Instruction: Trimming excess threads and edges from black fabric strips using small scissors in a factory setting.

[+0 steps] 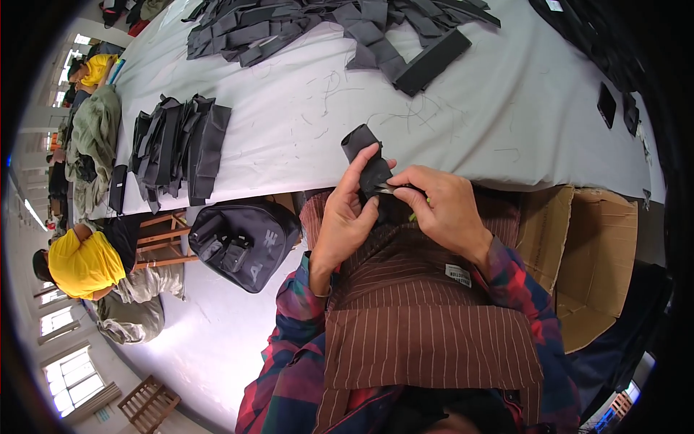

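My left hand grips a black fabric strap piece between thumb and fingers, just in front of the table edge. My right hand holds a small metal tool, seemingly a snipper, with its tip against the lower part of the fabric. The piece's curled upper end sticks up above my fingers. A brown striped apron covers my lap below both hands.
The grey-white table carries a stack of black pieces at left and a heap of black straps at the far side. A black bag hangs below the table. An open cardboard box stands at right. A person in yellow sits left.
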### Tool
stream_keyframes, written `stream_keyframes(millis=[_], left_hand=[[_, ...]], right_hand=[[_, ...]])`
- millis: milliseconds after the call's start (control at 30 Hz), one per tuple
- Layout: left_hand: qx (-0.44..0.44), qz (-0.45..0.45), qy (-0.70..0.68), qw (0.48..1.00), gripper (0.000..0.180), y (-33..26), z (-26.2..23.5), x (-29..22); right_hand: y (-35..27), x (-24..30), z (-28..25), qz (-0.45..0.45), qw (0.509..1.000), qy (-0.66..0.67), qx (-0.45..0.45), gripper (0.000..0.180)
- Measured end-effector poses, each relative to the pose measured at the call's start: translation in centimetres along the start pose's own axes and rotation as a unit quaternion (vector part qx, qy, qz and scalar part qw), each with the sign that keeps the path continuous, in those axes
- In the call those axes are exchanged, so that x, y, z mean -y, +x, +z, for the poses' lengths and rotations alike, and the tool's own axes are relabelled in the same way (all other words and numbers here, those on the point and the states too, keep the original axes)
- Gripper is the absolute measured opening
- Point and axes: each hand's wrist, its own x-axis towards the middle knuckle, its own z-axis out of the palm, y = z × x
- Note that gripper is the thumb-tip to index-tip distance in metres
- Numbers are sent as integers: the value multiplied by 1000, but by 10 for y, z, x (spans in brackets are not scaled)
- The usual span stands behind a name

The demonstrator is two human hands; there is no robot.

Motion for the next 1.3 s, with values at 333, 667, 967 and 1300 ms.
stream_keyframes(millis=[333,667,967,1300], left_hand=[[-4,-21,21,1000,68,-1,3,-4],[-84,-55,-198,975,21,-7,-13,14],[-52,-55,-151,986,47,-6,-5,2],[-45,-52,-141,988,47,-6,-4,1]], right_hand=[[2,-6,2,-69,995,-71,-14,9],[-7,-11,-10,82,993,77,-25,14],[-10,-7,-3,52,996,70,-25,14],[-8,-1,-3,36,998,47,-31,10]])
